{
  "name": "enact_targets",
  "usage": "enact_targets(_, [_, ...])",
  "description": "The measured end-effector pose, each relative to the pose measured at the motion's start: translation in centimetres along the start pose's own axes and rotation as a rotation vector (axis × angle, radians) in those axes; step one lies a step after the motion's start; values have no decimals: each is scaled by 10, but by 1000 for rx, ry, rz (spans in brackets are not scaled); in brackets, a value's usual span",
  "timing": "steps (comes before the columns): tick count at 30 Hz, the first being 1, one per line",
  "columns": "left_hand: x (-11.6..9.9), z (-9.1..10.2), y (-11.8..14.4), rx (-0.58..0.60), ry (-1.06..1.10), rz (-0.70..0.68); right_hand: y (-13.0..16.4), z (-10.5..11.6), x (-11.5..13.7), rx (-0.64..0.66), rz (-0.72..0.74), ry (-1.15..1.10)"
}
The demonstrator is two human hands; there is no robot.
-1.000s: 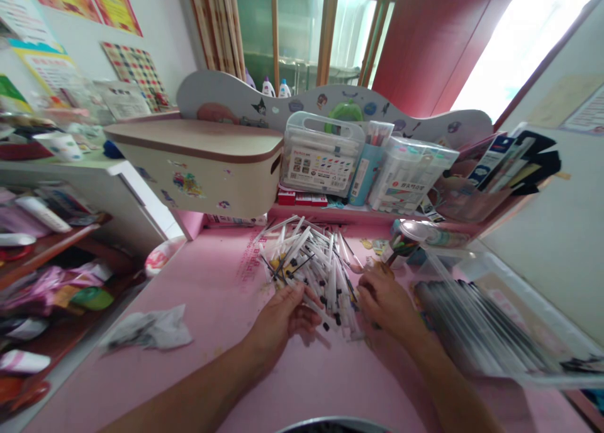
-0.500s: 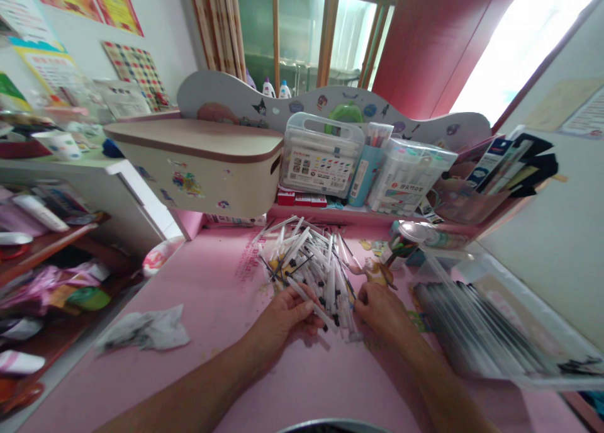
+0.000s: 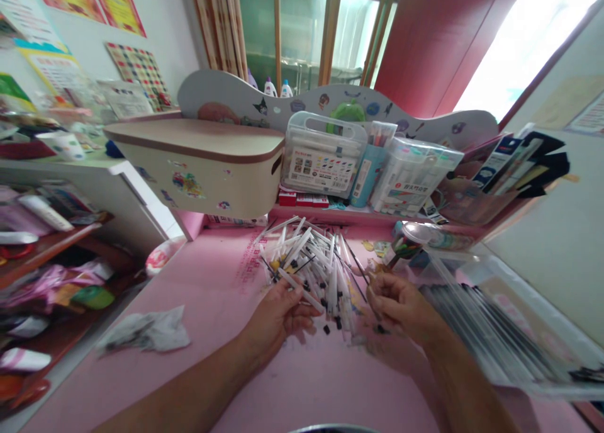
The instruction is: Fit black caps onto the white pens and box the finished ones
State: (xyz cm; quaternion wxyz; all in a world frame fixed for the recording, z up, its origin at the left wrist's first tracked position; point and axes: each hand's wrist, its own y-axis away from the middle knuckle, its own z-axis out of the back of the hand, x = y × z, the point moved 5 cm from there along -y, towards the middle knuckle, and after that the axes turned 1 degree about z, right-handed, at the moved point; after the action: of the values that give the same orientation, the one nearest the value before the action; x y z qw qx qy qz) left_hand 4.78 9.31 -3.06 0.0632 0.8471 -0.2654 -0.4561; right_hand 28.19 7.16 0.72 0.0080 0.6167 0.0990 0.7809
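A white pen barrel [image 3: 311, 299] lies slantwise in my left hand [image 3: 283, 310], pinched between thumb and fingers. My right hand [image 3: 396, 304] is closed on a thin dark stick that looks like a pen refill [image 3: 359, 267]; its grip hides part of it, and a dark tip shows below the fingers. Just beyond both hands spreads a loose pile of pen parts [image 3: 306, 250], white and clear tubes mixed with black pieces. A small black cap [image 3: 326, 329] sits on the pink tabletop [image 3: 302, 382] between my hands.
At the right stands a clear plastic box [image 3: 500, 389] holding many dark-cored sticks. A jar [image 3: 415, 235] is behind it. Crumpled tissue [image 3: 146, 329] lies at left. A lidded beige bin [image 3: 202, 175] and marker cases [image 3: 323, 159] line the back shelf. A round rim shows at the bottom edge.
My right hand has lifted slightly and moved right from the pile, with the dark stick in it. My left hand has shifted a little left with the barrel; a black cap now lies below it.
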Motion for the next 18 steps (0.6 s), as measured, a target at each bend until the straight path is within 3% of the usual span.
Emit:
enact_targets(3, [-4,1,-1,-11,53,1,8,-18,2,254,20,-264])
enact_targets(6, [-7,3,-3,-47,125,4,12,-27,3,400,25,-350])
enact_targets(13, [-8,8,-7,-79,217,10,15,-28,5,432,-13,-251])
enact_targets(18, [-7,7,-6,-74,155,10,11,-28,-1,401,-19,-250])
